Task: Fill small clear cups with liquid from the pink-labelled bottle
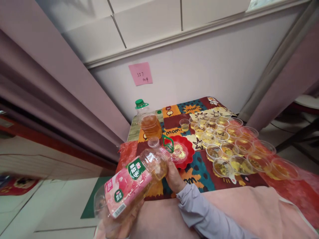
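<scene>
right hand [174, 177] grasping tilted juice bottle [132, 184] near its neck; left hand [127, 224] supporting its base. bottle over counter's [201, 162] near edge, beside red dish [189, 158]. risks: slipped grip, spilled juice; straying sleeve [199, 204], tipped cups [221, 136].

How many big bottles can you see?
2. One bottle is tilted in the left hand, with the right hand near its neck; the other bottle, green-capped, stands near the wall.
</scene>
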Motion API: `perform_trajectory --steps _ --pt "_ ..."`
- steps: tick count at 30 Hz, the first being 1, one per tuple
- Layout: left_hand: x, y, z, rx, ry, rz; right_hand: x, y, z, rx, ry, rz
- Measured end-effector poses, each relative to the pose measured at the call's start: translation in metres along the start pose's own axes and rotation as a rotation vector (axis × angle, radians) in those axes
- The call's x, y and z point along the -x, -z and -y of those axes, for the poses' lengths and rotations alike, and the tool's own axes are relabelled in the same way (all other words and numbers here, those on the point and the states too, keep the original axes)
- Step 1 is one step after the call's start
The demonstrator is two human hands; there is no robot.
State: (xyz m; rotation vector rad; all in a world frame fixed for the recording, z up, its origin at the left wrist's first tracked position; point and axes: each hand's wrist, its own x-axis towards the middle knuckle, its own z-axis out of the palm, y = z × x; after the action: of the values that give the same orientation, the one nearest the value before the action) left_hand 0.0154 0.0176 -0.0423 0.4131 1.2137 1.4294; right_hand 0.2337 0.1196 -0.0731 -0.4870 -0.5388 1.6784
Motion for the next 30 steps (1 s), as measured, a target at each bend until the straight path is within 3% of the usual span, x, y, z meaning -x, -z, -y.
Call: perform_trajectory --steps 5,8,13,16,22,25,30 --pt "0.012 -0.014 -0.009 0.116 0.155 -0.041 -0.001 0.002 -0.004 -0.015 -0.009 -0.037" --pt "0.009 -0.006 -0.006 0.116 0.163 -0.005 -0.001 0.002 -0.005 -0.020 -0.024 -0.048" --pt "0.001 0.003 -0.001 0.108 0.151 -0.081 -0.001 0.005 -0.008 -0.022 -0.025 -0.051" --pt "0.007 -0.010 -0.007 0.101 0.156 -0.031 -0.002 0.006 -0.010 -0.020 -0.012 -0.054" --pt "0.020 -0.035 -0.018 0.048 0.135 -0.168 -0.001 0.004 -0.008 -0.036 -0.009 -0.032" --pt "0.018 -0.028 -0.017 0.068 0.121 -0.113 -0.001 0.003 -0.006 -0.034 -0.005 -0.018" --pt "0.003 0.005 -0.004 0.182 0.105 0.061 -0.001 0.003 -0.006 -0.075 0.006 -0.007"
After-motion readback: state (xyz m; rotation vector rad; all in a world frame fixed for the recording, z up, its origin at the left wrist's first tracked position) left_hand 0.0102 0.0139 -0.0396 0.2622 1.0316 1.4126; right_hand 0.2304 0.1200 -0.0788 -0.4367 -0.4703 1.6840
